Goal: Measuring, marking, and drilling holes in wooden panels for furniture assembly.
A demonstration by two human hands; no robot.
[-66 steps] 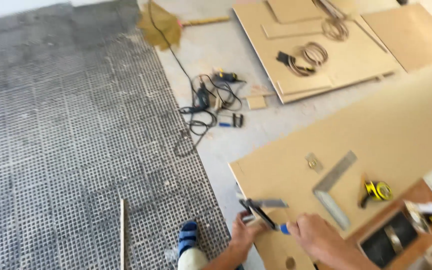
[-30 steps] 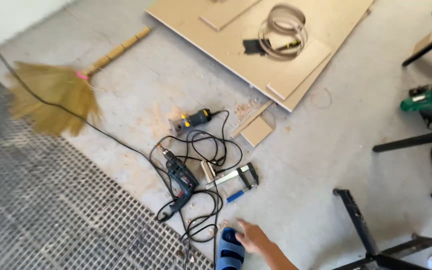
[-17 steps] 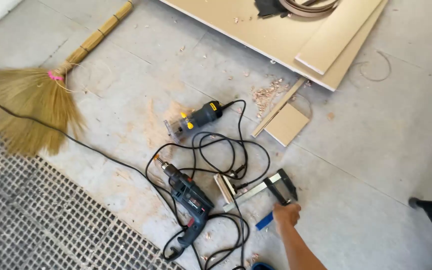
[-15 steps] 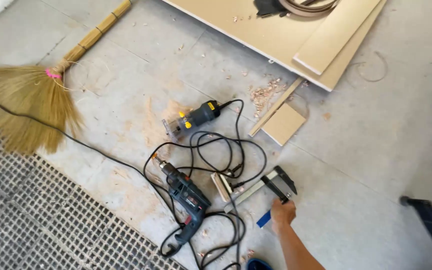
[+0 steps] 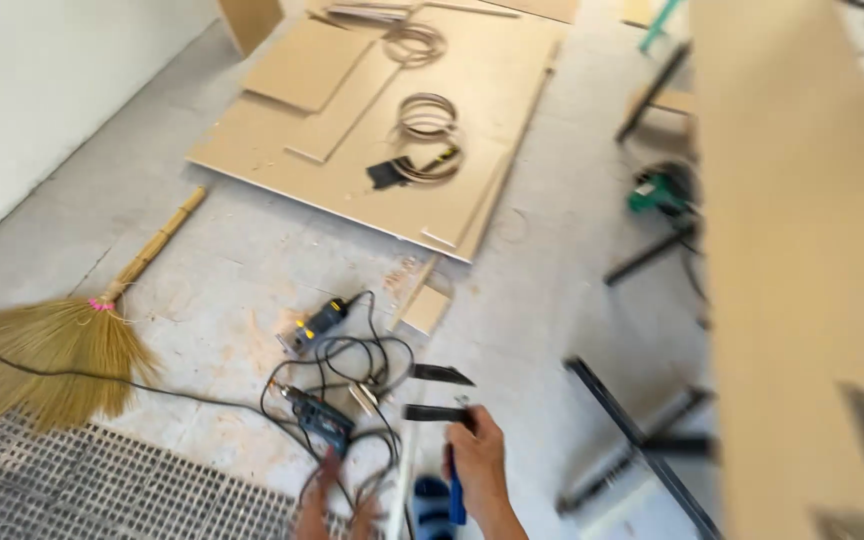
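Note:
My right hand (image 5: pixel 477 455) grips the blue handle of a bar clamp (image 5: pixel 436 410) and holds it lifted above the floor, its two black jaws pointing left. My left hand (image 5: pixel 330 498) is blurred at the bottom edge, close to a blue power drill (image 5: pixel 317 418) and its tangled black cords (image 5: pixel 347 365). Whether it holds anything is unclear. A second, black-and-yellow power tool (image 5: pixel 317 325) lies just beyond the cords.
A straw broom (image 5: pixel 52 345) lies at left, with a metal grate (image 5: pixel 102 490) below it. Large flat boards (image 5: pixel 382 120) with coiled edge banding (image 5: pixel 427 110) lie farther away. A big tan board (image 5: pixel 802 250) fills the right side over black stand legs (image 5: pixel 632 430). A small wood block (image 5: pixel 427 305) lies nearby.
My right hand reached down to the clamp on the floor, closed on it and lifted it. The view has swung up and the big board at right has come into view.

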